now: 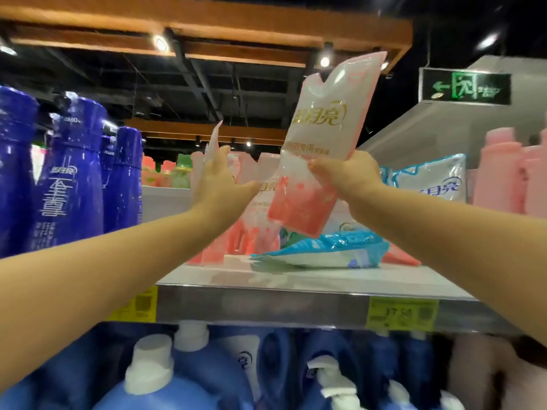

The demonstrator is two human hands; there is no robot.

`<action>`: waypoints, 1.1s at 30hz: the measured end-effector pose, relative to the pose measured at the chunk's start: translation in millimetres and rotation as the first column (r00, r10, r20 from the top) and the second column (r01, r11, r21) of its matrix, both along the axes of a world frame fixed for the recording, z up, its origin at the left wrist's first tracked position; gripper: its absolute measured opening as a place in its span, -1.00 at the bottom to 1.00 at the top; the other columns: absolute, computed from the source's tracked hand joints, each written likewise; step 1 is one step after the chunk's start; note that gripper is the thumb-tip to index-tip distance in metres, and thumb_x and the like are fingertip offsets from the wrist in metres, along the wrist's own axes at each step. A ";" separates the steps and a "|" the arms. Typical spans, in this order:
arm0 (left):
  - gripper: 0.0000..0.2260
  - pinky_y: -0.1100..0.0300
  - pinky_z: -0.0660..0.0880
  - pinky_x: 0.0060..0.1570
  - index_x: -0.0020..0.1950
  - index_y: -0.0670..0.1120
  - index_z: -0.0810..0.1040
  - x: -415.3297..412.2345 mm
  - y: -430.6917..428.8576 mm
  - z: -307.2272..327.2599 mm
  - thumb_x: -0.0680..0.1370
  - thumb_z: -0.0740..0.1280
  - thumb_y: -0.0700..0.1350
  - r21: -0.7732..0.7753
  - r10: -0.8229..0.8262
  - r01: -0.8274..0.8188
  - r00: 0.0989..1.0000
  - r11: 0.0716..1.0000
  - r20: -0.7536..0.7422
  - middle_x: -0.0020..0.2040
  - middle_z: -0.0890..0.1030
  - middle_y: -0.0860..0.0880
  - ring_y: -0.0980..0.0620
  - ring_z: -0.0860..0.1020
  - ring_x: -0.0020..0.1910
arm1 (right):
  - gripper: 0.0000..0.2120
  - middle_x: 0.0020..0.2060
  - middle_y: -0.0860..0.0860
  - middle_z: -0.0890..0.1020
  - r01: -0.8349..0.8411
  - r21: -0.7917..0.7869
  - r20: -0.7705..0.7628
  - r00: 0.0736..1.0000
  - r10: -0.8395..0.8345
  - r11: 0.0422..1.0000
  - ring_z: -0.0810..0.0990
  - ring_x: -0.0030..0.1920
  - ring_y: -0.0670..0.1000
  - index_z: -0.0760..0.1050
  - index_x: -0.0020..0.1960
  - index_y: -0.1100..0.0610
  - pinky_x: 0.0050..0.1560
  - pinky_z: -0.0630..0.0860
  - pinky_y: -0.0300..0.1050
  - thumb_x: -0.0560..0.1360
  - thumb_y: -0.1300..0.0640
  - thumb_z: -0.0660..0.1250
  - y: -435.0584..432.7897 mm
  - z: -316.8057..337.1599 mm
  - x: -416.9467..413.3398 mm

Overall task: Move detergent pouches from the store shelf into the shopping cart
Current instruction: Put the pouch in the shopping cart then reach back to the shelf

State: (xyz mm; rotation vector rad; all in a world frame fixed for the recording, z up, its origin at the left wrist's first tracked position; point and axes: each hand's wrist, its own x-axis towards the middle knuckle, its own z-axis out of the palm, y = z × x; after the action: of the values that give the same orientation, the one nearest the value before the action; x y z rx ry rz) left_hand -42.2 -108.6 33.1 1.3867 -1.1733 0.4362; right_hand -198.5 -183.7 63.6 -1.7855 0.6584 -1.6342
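Grips pink pouch (pixel 328 137) in right hand (pixel 346 173), raised at one o'clock above shelf (pixel 296 279); rests spread left hand (pixel 220 184) on standing pouch (pixel 212 146) at eleven. May slip as liquid sags low; careless left push may tip standing pouch

Open over the shelf (pixel 266 304) lip; walled left by blue bottles (pixel 71 179), right by pink bottles (pixel 509 179), floored by a flat blue pouch (pixel 325 251).

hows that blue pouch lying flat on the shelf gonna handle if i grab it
Probably floppy: the blue pouch lies slumped and creased on the shelf. Its glossy film looks slippery, so a loose grip may slip. Lying flat, it is unlikely to roll.
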 end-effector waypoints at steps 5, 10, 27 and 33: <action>-0.48 0.02 0.33 0.23 0.44 -0.02 0.23 -86.4 4.2 -8.3 0.53 0.30 0.05 0.101 -0.214 0.220 0.974 0.970 -0.075 0.37 0.38 -0.08 -0.08 0.38 0.32 | -0.82 -0.19 -0.02 0.64 0.052 -0.020 -0.003 0.999 -0.052 0.998 0.63 -0.11 0.04 0.63 -0.03 0.04 -0.02 0.60 -0.01 0.36 0.17 0.43 28.0 -20.4 -89.6; -0.69 0.25 0.45 -0.14 0.21 -0.06 0.38 -224.4 3.5 -25.7 0.55 0.28 0.05 0.114 -0.542 0.570 0.815 0.814 -0.206 0.00 0.54 -0.03 0.07 0.52 -0.13 | -0.86 -0.19 -0.01 0.67 0.079 0.027 -0.054 0.996 -0.078 0.996 0.66 -0.09 0.06 0.59 -0.18 -0.01 0.01 0.60 0.01 0.30 0.14 0.49 52.0 -49.8 -203.2; -0.57 0.30 0.46 -0.18 0.21 -0.03 0.29 -710.5 -61.7 -195.3 0.46 0.37 0.08 0.326 -0.902 0.927 0.292 0.185 -0.318 -0.08 0.50 0.08 0.09 0.52 -0.11 | -0.75 -0.11 0.11 0.66 0.542 0.371 0.025 0.806 -0.592 0.754 0.62 -0.30 -0.17 0.60 0.06 0.27 -0.13 0.59 -0.33 0.38 0.37 0.44 98.0 -229.1 -663.7; -0.43 0.09 0.47 0.07 0.32 -0.04 0.26 -893.9 -99.0 -306.7 0.42 0.41 0.10 0.438 -0.887 0.889 0.092 -0.131 -0.453 0.10 0.52 0.02 -0.03 0.53 0.12 | -0.69 -0.02 0.14 0.65 0.637 0.584 0.010 0.614 -0.789 0.503 0.63 -0.21 -0.06 0.57 0.12 0.29 -0.13 0.60 -0.25 0.39 0.40 0.41 85.9 -333.6 -826.4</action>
State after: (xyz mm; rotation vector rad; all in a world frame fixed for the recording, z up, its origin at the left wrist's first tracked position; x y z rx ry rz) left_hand -936.1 -207.6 -273.6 0.6633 -2.0933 -1.1745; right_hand -1024.9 -97.9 -270.0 -0.8360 1.7112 -1.8875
